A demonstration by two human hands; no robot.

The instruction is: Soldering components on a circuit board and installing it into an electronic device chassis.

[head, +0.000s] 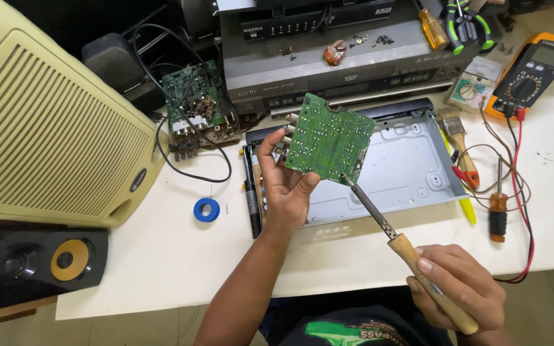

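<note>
My left hand (285, 186) holds a green circuit board (328, 138) up by its left edge, solder side facing me, above an open grey metal player chassis (411, 160). My right hand (461, 288) grips the wooden handle of a soldering iron (379, 218). The iron's tip touches the board's lower edge.
A second green circuit board (193, 102) lies left of stacked disc players (328, 61). A cream speaker grille (46, 122) and black speaker (40, 259) fill the left. Blue tape roll (206, 209), brush (458, 144), screwdriver (497, 214), orange multimeter (533, 70) with leads sit on the white table (181, 256).
</note>
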